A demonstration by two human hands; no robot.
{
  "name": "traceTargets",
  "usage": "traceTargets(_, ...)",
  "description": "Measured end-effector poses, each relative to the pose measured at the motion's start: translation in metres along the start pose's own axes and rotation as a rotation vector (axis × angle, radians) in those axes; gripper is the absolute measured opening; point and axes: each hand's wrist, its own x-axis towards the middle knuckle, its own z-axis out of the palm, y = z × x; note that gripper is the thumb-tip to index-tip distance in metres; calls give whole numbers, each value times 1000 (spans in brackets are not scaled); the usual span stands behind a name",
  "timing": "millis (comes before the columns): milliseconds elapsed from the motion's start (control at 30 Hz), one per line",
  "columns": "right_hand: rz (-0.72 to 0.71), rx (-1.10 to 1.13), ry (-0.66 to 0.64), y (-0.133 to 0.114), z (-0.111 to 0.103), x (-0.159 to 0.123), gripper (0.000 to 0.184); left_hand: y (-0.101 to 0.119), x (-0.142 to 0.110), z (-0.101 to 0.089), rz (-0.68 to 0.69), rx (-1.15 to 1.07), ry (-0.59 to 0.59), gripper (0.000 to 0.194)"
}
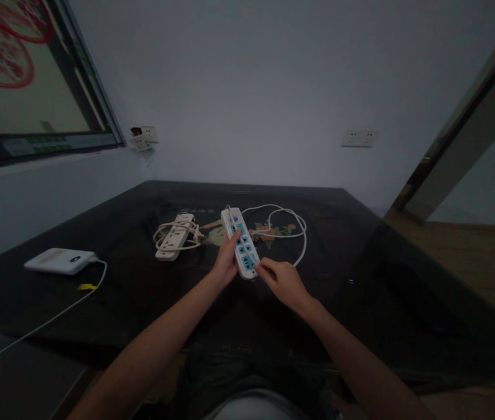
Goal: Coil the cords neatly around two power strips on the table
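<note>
A white power strip with blue sockets [241, 240] is held above the dark table [361, 280], its long axis pointing away from me. My left hand [226, 259] grips its left side, thumb across the socket face. My right hand [283, 281] pinches the near end of the strip with fingers curled. Its white cable [289, 230] loops on the table behind it. A second, beige power strip [174, 238] with its cord wound round it lies to the left.
A white power bank [60, 260] with a white cable [55, 318] lies at the table's left. Wall sockets [143, 139] sit in the corner, with another socket plate [359, 138] on the back wall. A framed picture [24, 76] hangs left. Wooden floor [470, 262] lies right.
</note>
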Motion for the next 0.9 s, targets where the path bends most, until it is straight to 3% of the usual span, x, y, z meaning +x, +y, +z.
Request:
traceTargets(367,-76,-55,-24,10,-10,2,43,4,-6,4,16,131,-99,39)
traceTargets(433,-48,17,56,14,-16,4,41,7,-8,4,-29,169,-175,39)
traceTargets(567,49,406,357,24,-40,19,25,15,-15,3,-199,275,-438,48)
traceTargets(633,97,528,401,28,-53,31,33,17,-20,4,-288,308,-577,63)
traceTargets(700,124,568,259,28,-65,42,40,20,-25,6,-352,327,-681,82)
traceTargets(767,142,588,12,26,-74,50,40,22,-29,7,-386,353,-751,96)
traceTargets(833,154,607,-200,22,-81,53,39,24,-30,6,-406,381,-795,101)
traceTargets(900,161,636,-318,20,-84,52,38,26,-30,5,-429,401,-819,100)
